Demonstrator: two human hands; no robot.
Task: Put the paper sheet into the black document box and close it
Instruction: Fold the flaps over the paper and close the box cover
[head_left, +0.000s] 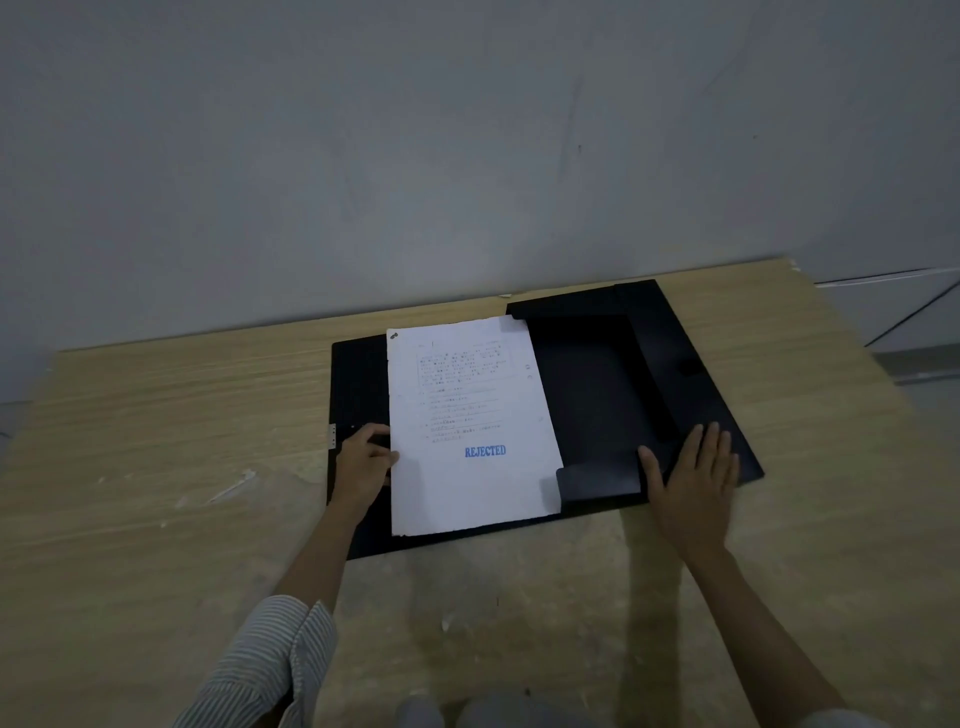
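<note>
The black document box (597, 395) lies open and flat on the wooden table (156, 426). A white paper sheet (467, 415) with printed text and a blue "REJECTED" stamp lies across its left half. My left hand (363, 462) grips the sheet's left edge, fingers curled over it. Flat and with fingers spread, my right hand (693, 483) presses on the box's right flap near its front edge.
A grey wall stands just behind the table's far edge. A small metal clip (331, 435) sits at the box's left rim. White scuff marks (228, 488) streak the tabletop to the left. The table's right edge runs past the box.
</note>
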